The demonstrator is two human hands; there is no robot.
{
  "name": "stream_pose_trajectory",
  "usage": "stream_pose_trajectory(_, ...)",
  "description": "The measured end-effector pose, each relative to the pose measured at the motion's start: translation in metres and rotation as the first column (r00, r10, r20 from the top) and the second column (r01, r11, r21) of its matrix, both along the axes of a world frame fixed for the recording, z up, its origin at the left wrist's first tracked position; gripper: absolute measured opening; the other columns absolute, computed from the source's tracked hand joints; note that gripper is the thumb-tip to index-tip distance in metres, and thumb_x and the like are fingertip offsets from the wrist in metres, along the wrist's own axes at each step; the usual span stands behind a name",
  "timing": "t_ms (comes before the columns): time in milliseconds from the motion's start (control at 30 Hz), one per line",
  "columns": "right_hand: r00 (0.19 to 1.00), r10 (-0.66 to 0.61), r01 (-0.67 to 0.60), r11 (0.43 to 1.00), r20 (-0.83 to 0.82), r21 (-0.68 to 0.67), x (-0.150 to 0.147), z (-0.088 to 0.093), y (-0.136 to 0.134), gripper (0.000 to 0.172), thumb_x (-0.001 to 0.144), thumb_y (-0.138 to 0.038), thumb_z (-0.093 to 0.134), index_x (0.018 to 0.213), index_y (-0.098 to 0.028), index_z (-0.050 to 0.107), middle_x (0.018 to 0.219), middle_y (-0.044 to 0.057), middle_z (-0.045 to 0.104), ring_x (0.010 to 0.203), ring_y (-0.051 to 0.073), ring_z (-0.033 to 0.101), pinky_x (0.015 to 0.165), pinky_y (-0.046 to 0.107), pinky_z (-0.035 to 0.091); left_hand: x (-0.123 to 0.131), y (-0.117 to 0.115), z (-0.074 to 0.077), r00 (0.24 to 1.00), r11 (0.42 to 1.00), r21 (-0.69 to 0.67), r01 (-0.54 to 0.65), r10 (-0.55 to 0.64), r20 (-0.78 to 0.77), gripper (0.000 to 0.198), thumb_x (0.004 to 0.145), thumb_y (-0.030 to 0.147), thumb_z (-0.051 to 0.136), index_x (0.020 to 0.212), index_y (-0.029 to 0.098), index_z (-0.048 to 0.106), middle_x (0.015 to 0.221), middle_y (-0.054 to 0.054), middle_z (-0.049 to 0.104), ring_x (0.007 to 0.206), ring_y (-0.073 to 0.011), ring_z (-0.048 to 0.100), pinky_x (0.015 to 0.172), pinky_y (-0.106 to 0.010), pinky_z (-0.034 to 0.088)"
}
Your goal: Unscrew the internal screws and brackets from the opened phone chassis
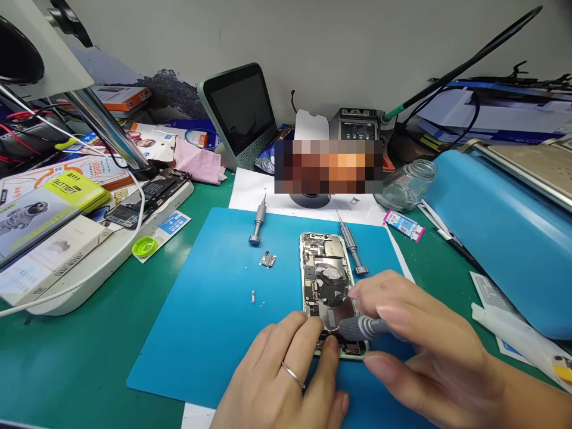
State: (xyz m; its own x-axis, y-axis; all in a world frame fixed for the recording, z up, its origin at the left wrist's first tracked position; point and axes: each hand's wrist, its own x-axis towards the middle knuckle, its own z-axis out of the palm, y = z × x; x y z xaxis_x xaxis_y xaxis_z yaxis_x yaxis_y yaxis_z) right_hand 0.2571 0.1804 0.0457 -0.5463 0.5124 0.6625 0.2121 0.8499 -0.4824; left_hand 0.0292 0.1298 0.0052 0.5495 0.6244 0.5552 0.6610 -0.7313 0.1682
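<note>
An opened phone point(333, 279) with its inner boards and a torn round patch bared lies on the blue mat point(214, 351). My left hand point(286, 375), with a ring on one finger, has its fingertips closed at the phone's lower left part; whether they pinch a small piece there is hidden. In my right hand point(429, 345) a grey screwdriver point(364, 328) is held low and nearly level, its front end over the phone's lower part near my left fingertips. Its tip is hard to make out. The right fingers hide the rear of the handle.
Two more grey screwdrivers point(259, 223) lie either side of the phone's top. Left of it are a small metal bracket point(267, 260) and a tiny strip part point(252, 297). Behind stand a glass jar point(409, 185) and a screen device point(241, 113); boxes point(49, 256) crowd the left.
</note>
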Motion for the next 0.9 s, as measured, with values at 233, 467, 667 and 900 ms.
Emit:
stream_pose_trajectory(233,0.999,0.006,-0.004,0.999,0.043,-0.054,0.001,0.003,-0.004,0.08,0.084,0.004,0.06,0.158,-0.02,0.042,0.121,0.012,0.068,0.114,0.024,0.068,0.099,0.041,0.062,-0.001,0.003,-0.005,1.0,0.999,0.026,0.021,-0.021,0.001,0.033,0.11,0.033,0.047,0.121,0.018,0.073,0.128,-0.005,0.073,0.114,-0.0257,0.07,0.088,-0.036,0.065)
stream_pose_trajectory(467,0.993,0.022,-0.02,1.0,0.118,-0.015,0.0,0.004,-0.007,0.081,0.087,0.007,0.057,0.16,-0.017,0.032,0.121,0.012,0.076,0.116,0.021,0.072,0.105,0.04,0.06,0.004,0.006,-0.016,0.998,0.99,0.139,0.021,-0.028,0.048,0.036,0.112,0.033,0.043,0.113,0.02,0.076,0.118,0.003,0.078,0.103,-0.0215,0.075,0.081,-0.032,0.065)
stream_pose_trajectory(667,0.999,0.017,-0.019,1.0,0.051,0.024,-0.003,-0.002,-0.003,0.07,0.091,-0.002,0.062,0.155,-0.02,0.039,0.102,0.006,0.067,0.09,0.019,0.064,0.088,0.039,0.061,0.005,0.004,-0.017,0.999,0.995,0.086,0.042,-0.044,0.027,0.032,0.11,0.032,0.047,0.118,0.017,0.074,0.121,0.0,0.078,0.109,-0.0235,0.074,0.094,-0.034,0.064)
stream_pose_trajectory(900,0.999,0.024,-0.025,0.999,0.048,0.021,-0.002,0.006,-0.003,0.059,0.093,-0.006,0.061,0.149,-0.017,0.045,0.111,0.011,0.069,0.099,0.021,0.068,0.091,0.037,0.06,0.004,0.0,-0.015,1.0,0.999,0.04,0.011,-0.012,0.027,0.035,0.112,0.037,0.045,0.121,0.02,0.074,0.127,-0.001,0.076,0.114,-0.0219,0.073,0.099,-0.033,0.062)
